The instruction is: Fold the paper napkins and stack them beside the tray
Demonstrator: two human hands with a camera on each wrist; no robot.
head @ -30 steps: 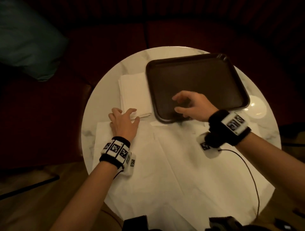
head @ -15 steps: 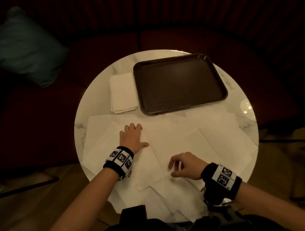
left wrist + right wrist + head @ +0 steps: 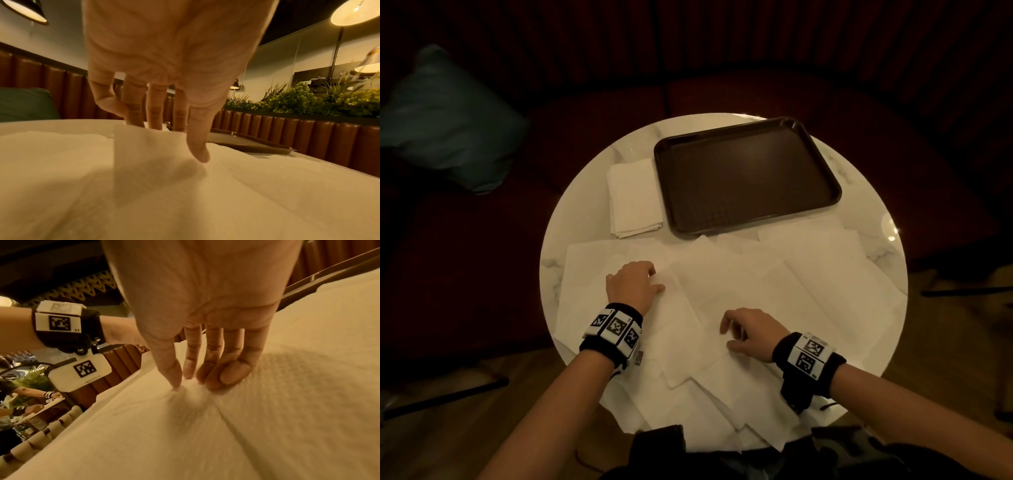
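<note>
Nearest the camera, at the bottom of the head view, unfolded white paper napkins (image 3: pixel 774 308) overlap across the near half of the round marble table (image 3: pixel 585 205), some hanging over its near edge. The right hand (image 3: pixel 751 334), lower centre-right of the frame, rests on the top napkin (image 3: pixel 698 329); in the right wrist view its thumb and fingertips (image 3: pixel 232 374) draw together on the paper, puckering it into a small ridge. The left hand (image 3: pixel 633 282), just left of centre, has its fingers down behind a raised napkin corner (image 3: pixel 141 146), thumb in front; whether it pinches the paper I cannot tell. Farther back, upper centre-left, a stack of folded napkins (image 3: pixel 635 198) lies just beside the left edge of the dark brown tray (image 3: pixel 748 174).
</note>
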